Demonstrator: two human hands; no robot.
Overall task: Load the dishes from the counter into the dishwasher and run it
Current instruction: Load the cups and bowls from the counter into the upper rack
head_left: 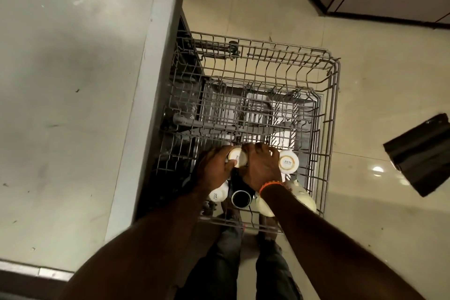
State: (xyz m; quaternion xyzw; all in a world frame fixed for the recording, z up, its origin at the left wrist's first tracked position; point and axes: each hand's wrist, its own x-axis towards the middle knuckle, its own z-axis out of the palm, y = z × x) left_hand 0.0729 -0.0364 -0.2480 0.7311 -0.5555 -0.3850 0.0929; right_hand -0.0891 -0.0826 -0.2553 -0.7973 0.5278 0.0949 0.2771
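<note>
White cup [237, 157] sits upturned between both hands, left grip [215, 168] and right grip [261, 168] curled round it

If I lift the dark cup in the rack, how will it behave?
The dark cup looks rigid and probably light. Its smooth round wall may be slippery, and it could roll if laid down. It sits between white cups, so it might knock them.

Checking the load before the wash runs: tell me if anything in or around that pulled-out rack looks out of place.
One thing: a dark flat panel lies askew on the floor tiles to the right of the rack, loose from everything. What it is cannot be told. In the rack, the white cups sit bottoms up, as they should.
</note>
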